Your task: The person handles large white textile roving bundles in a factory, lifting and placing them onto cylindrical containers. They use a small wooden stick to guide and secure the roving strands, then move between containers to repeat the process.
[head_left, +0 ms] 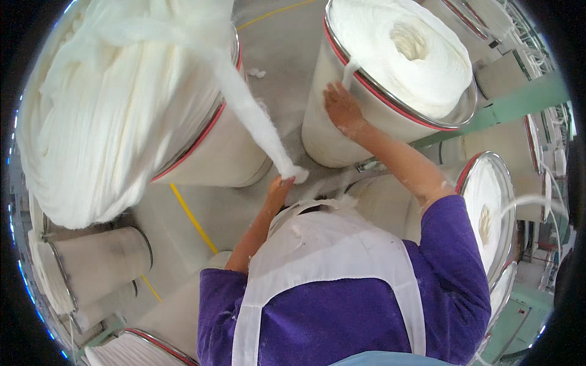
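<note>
My left hand (279,190), low in the middle, is closed around the end of a thick white fibre sliver (250,116). The sliver runs up and left to the large can (210,155), which is heaped with white sliver (122,104) drooping over its side. My right hand (343,111) is raised beside the wall of another can (317,122), just under its red-banded metal rim. Its fingers look stretched out, next to a short sliver tail (350,72) hanging over that rim. Whether the fingertips touch the tail is hard to see. Inside this can lies coiled sliver (397,55) with a hole in the middle.
More cans stand around me, one with coiled sliver (485,207) at my right, and a cream can (101,262) at the lower left. A green machine beam (519,100) crosses at the right. Yellow lines (192,216) mark the grey floor, where a fluff tuft (257,73) lies.
</note>
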`<action>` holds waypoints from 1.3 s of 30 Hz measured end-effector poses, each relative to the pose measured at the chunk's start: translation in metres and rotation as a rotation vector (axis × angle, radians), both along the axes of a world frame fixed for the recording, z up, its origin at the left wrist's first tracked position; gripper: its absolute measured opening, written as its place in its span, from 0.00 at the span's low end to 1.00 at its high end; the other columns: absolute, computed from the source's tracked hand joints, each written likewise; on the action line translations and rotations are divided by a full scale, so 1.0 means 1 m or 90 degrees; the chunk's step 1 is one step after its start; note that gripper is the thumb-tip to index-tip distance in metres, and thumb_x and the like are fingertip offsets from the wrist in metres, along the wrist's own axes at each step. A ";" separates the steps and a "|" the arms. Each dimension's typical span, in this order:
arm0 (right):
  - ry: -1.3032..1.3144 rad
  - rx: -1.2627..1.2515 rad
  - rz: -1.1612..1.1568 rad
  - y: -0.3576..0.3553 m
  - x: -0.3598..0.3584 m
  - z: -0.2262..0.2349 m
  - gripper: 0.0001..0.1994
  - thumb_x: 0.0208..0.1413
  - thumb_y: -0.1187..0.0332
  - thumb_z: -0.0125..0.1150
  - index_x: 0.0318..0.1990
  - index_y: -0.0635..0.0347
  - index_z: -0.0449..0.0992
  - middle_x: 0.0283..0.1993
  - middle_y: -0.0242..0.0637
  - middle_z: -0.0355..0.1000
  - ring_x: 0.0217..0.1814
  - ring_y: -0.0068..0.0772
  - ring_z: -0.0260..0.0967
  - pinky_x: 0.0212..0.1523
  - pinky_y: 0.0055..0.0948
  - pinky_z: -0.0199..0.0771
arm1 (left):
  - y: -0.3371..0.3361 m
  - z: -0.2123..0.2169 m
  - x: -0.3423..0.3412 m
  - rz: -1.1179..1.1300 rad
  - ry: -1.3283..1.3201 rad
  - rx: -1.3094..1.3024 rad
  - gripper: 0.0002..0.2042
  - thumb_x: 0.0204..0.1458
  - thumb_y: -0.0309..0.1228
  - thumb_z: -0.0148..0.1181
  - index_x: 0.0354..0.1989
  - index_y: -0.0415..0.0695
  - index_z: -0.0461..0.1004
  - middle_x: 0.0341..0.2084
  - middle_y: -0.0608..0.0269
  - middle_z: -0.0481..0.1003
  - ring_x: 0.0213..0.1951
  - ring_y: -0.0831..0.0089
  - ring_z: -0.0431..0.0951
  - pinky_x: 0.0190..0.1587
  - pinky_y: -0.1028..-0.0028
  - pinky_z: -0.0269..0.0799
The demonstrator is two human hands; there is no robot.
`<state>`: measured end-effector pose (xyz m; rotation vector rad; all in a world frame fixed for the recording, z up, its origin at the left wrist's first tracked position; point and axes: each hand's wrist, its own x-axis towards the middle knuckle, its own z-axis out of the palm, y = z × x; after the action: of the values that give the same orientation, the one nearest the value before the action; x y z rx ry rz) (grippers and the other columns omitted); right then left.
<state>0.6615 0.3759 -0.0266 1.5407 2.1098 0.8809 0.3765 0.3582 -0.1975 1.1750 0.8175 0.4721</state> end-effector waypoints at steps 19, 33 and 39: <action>1.080 0.107 -0.079 -0.082 -0.064 0.110 0.09 0.51 0.68 0.66 0.32 0.67 0.75 0.23 0.35 0.69 0.25 0.22 0.64 0.61 0.32 0.61 | 0.032 0.176 0.036 -0.061 -0.375 -0.264 0.10 0.57 0.31 0.56 0.44 0.40 0.68 0.43 0.64 0.73 0.44 0.74 0.75 0.48 0.68 0.72; 0.663 0.093 -0.116 -0.112 -0.059 0.092 0.12 0.42 0.64 0.67 0.38 0.50 0.80 0.38 0.30 0.76 0.49 0.32 0.69 0.66 0.45 0.54 | 0.043 0.169 0.036 -0.083 -0.081 -0.125 0.14 0.56 0.37 0.58 0.44 0.38 0.72 0.40 0.63 0.76 0.38 0.78 0.76 0.38 0.78 0.71; 0.695 0.173 -0.053 -0.135 -0.063 0.065 0.15 0.37 0.73 0.67 0.38 0.50 0.79 0.45 0.29 0.74 0.56 0.35 0.66 0.60 0.39 0.65 | 0.048 0.161 -0.023 -0.534 0.424 0.203 0.23 0.54 0.41 0.58 0.52 0.37 0.72 0.44 0.61 0.76 0.47 0.75 0.73 0.51 0.73 0.67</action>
<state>0.5989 0.2406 0.0386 2.6400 2.6074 0.2726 0.3540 0.4065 -0.0368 1.8769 0.7247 -0.5329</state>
